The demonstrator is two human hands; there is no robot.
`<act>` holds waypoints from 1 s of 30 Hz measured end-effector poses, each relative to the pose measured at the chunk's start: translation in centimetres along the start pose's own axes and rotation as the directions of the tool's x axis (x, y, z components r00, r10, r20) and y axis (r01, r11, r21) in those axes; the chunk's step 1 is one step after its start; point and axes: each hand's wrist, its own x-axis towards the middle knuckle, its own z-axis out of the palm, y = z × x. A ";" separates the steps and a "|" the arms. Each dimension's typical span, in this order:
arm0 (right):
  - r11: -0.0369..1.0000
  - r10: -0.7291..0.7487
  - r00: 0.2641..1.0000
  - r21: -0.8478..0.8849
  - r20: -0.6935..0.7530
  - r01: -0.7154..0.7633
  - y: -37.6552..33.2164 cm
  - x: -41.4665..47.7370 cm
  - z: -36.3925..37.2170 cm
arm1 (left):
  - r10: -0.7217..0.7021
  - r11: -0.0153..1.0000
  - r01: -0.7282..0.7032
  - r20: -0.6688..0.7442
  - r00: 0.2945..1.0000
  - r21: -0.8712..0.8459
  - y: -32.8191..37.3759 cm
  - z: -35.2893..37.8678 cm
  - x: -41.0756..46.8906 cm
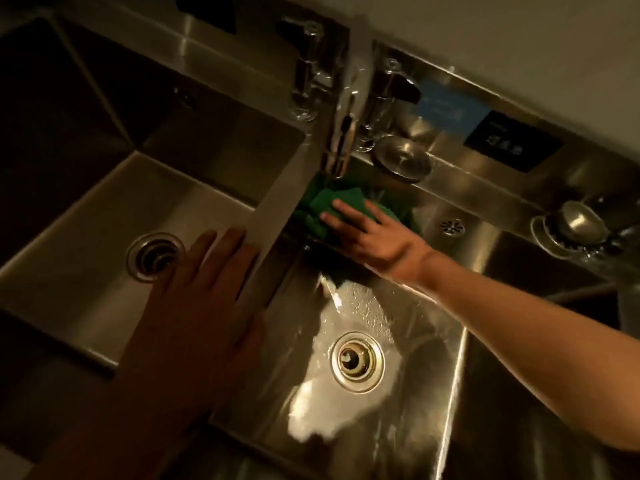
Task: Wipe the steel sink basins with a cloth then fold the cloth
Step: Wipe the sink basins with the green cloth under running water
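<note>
Two rectangular steel sink basins (86,216) (415,306), at nine and six o'clock; two round metal drains (154,257) (357,362); two chrome taps (306,71) (377,102); one green cloth (322,202); two hands (204,299) (377,240).

The right hand (372,237) hides part of the cloth (320,206).

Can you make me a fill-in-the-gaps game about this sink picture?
1. The right hand presses down on a cloth whose colour is ____.
2. The left basin has no cloth in it; the cloth lies in the far corner of the ____ one.
3. The left hand lies flat on the divider between the basins and holds ____.

Missing words: green; right; nothing.
</note>
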 end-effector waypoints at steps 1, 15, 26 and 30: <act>1.000 -0.019 1.000 -0.023 0.023 0.019 0.7 0.1 0.4 | -0.012 1.000 0.012 0.025 1.000 0.006 0.1 0.0 0.0; 0.913 -0.079 0.911 -0.339 0.404 0.229 0.2 -2.4 6.2 | -0.012 1.000 0.014 0.047 0.999 -0.027 0.6 0.5 1.2; 0.940 -0.079 0.890 -0.264 0.448 0.216 3.1 -17.7 5.2 | 0.083 0.986 -0.097 0.109 0.991 0.133 3.2 2.6 5.3; 0.977 0.011 0.949 -0.206 0.314 0.057 3.9 -18.2 1.9 | 0.069 0.985 -0.088 0.130 0.989 0.145 3.2 2.4 5.4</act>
